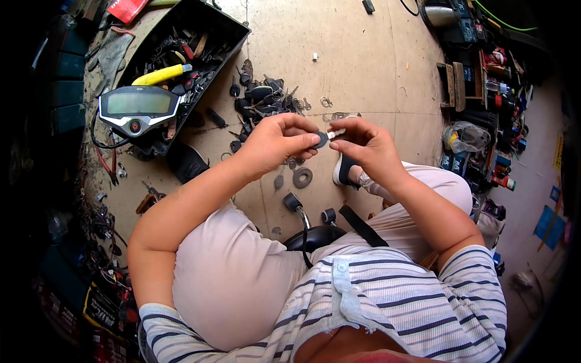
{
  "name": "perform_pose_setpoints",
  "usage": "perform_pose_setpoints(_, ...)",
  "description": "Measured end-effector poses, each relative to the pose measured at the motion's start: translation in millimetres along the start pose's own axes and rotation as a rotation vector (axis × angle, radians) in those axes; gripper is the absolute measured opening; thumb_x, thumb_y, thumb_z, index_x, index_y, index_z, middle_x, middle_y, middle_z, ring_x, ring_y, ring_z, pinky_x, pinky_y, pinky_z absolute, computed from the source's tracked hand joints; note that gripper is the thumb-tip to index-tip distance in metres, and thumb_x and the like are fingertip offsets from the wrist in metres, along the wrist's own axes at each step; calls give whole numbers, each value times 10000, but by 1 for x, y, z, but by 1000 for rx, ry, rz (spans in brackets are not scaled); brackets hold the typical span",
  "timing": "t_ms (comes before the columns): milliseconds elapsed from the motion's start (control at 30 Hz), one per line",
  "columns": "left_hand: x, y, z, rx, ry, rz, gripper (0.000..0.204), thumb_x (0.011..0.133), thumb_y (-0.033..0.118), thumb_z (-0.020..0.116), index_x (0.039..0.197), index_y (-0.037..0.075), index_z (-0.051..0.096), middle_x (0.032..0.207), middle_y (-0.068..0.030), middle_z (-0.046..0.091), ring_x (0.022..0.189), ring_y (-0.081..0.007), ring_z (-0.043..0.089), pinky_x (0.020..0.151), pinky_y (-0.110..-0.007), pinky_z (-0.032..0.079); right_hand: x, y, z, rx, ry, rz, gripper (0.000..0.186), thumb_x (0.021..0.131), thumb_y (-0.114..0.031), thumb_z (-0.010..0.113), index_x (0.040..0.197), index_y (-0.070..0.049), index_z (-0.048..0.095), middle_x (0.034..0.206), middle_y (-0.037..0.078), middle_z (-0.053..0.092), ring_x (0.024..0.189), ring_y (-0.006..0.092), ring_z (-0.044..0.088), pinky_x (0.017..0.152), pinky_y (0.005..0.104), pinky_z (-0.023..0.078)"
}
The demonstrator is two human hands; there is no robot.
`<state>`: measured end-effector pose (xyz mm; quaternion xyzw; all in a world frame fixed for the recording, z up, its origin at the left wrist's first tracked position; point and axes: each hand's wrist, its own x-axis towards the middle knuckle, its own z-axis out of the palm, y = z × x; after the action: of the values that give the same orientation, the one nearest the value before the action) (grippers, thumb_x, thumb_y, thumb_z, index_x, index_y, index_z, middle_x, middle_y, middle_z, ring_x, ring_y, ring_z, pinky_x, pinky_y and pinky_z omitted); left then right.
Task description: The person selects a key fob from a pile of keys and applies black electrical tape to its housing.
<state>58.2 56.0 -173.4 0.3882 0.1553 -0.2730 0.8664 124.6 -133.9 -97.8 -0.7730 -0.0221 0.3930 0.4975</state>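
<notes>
Dark-headed key [321, 141] was up between both hands above the floor [369, 78], left hand [283, 140] clamped on its round head, right hand [372, 146] with thumb and fingertips around the blade, couldn't tell if gripping. Loose key pile [266, 100] lay just beyond, partly blocked by the left hand, with a flat grey ring [302, 177] nearer the person. Farther left, a display unit [136, 109] blocked part of a cluttered black crate [227, 49] containing a yellow-handled item [160, 75].
</notes>
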Motion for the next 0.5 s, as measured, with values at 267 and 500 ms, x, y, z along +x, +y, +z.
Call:
perform_pose_setpoints(267,4,-6,-5,135,88,150,273,810,89,702,1015,-57,595,839,-97,671,720,-110,644,644,-227,523,4,0,-3,311,15,309,265,892,-164,624,1060,38,591,939,113,643,847,164,629,772,263,516)
perform_pose_setpoints(500,1,-4,-3,101,24,80,266,839,124,681,1021,-49,593,867,-105,667,746,-121,650,661,-232,530,5,7,-7,364,28,336,225,915,-192,597,1022,5,606,920,86,650,817,127,615,739,241,501)
